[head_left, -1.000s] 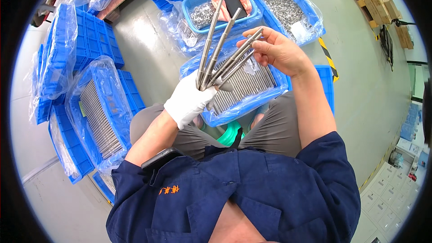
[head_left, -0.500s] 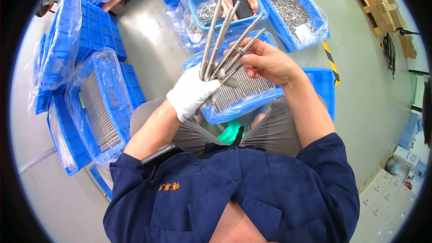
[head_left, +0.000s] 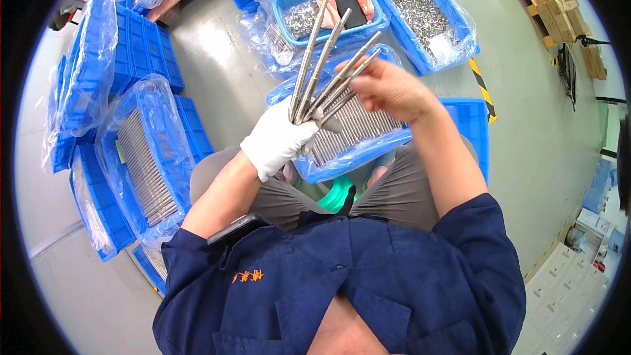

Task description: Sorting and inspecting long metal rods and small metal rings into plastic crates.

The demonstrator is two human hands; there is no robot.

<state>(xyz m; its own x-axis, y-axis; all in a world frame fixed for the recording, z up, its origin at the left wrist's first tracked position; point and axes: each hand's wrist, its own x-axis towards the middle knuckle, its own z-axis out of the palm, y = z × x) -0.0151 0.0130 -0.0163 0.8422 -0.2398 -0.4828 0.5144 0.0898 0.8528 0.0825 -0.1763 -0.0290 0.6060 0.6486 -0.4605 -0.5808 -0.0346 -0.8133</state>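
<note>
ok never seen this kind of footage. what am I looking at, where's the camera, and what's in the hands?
There is no machine here: a person works with two hands. The single picture comes from a wide fisheye camera worn on the head, looking down, so straight edges bend near the rim.

The left hand wears a white glove and grips a fan of long metal rods at their lower ends. The bare right hand pinches the upper part of one of them.

On the lap rests a blue plastic-lined crate full of similar rods. On the floor beyond it are a tray of small metal parts and a basket with orange gloves and more parts. Another crate of rods stands on the person's left.
</note>
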